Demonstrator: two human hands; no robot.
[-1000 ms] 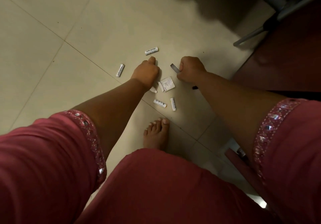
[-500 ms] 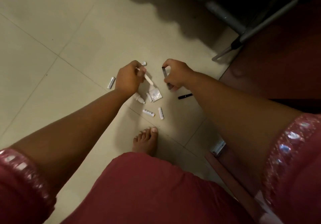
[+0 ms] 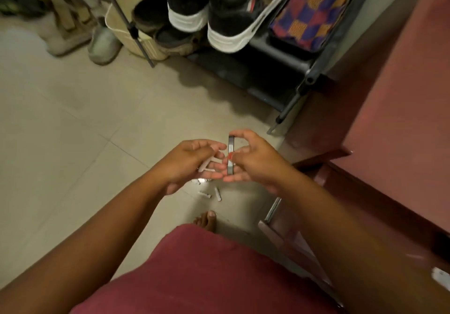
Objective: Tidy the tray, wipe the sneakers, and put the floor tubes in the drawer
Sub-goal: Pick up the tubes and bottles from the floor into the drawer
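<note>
At 9 o'clock of centre the left hand is raised above the floor, its fingers loosely curled round a few white tubes. Just to its right, the right hand pinches a dark grey tube upright between thumb and fingertips. Below the hands, at 6 o'clock, more white tubes lie on the floor near a bare foot. At 12 o'clock black sneakers sit on a shoe rack.
</note>
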